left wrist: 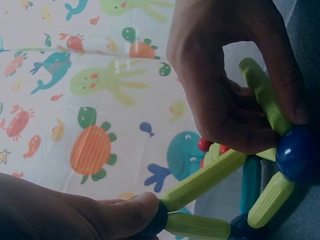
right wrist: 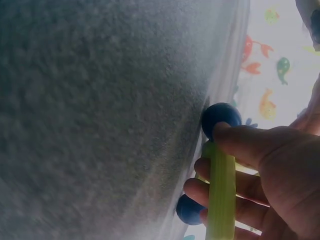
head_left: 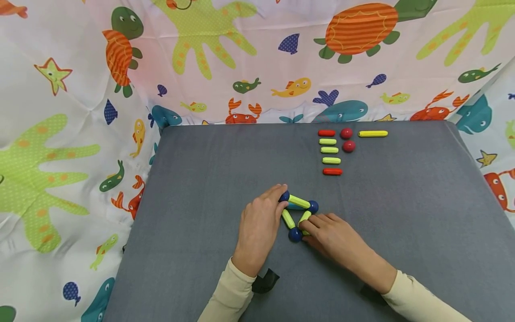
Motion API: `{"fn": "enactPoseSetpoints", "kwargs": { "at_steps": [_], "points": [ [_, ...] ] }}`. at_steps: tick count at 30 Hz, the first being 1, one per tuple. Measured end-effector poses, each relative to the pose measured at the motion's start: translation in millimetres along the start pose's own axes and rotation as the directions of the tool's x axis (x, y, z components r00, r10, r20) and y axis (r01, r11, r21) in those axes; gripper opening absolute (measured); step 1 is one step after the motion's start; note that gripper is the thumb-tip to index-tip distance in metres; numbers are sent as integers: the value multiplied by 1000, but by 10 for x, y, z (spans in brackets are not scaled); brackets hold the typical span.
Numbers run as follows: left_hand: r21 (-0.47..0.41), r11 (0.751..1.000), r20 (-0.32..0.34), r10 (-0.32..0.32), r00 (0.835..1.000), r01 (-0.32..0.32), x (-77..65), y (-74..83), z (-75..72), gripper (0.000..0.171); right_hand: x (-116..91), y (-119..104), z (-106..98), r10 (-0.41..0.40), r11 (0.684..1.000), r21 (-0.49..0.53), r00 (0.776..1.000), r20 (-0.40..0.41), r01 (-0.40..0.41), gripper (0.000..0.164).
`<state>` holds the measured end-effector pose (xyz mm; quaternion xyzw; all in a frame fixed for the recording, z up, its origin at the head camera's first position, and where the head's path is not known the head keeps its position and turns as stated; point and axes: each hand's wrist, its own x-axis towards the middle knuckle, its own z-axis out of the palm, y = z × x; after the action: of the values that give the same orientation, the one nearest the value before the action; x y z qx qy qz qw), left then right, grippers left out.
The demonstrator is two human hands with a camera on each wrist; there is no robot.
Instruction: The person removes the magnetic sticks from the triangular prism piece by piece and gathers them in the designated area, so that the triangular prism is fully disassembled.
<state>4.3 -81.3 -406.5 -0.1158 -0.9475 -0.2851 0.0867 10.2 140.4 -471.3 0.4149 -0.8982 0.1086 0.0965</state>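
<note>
A frame of yellow-green magnetic rods [head_left: 299, 201] and dark blue balls [head_left: 295, 235] lies on the grey table, with a teal rod [left wrist: 251, 185] in it. At its far left corner my left hand [head_left: 259, 228] pinches a blue ball [head_left: 284, 196] between thumb and fingers. My right hand [head_left: 338, 237], on the near right side, holds a yellow-green rod [left wrist: 265, 95] whose end meets the nearest ball. The right thumb lies against that blue ball [right wrist: 220, 117] in the right wrist view. Another blue ball [head_left: 313, 206] joins rods at the far right corner.
Beyond the frame, short red rods [head_left: 332, 171] and yellow-green rods [head_left: 331, 160] form a column. Two red balls [head_left: 349, 146] and a longer yellow rod [head_left: 373, 133] lie beside it. A curtain [head_left: 257, 67] printed with sea animals borders the table [head_left: 402, 201].
</note>
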Motion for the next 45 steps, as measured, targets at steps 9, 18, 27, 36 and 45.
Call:
{"fn": "enactPoseSetpoints", "kwargs": {
  "at_steps": [9, 18, 27, 36, 45],
  "points": [
    [8, 1000, 8, -2, 1000, 2, -2, 3, 1, 40, -31, -28, 35, 20, 1000, 13, 999, -35, -19, 34],
    [7, 1000, 15, -11, 1000, 11, 8, 4, 4, 40, -53, -42, 52, 35, 999, 11, 998, -42, -35, 32],
    [-4, 1000, 11, -16, 1000, 16, 9, 7, 11, 40, -87, 0, 58, 48, 999, 4, 999, -16, -47, 30],
    [-16, 1000, 7, -24, 1000, 24, 12, 9, 9, 40, -108, 262, -153, 119, 990, 75, 993, -21, -118, 32],
    [-28, 999, 7, -28, 1000, 28, 1, 7, 6, 40, -189, 716, -332, 225, 969, 88, 972, 70, -231, 36]
  ]
}}
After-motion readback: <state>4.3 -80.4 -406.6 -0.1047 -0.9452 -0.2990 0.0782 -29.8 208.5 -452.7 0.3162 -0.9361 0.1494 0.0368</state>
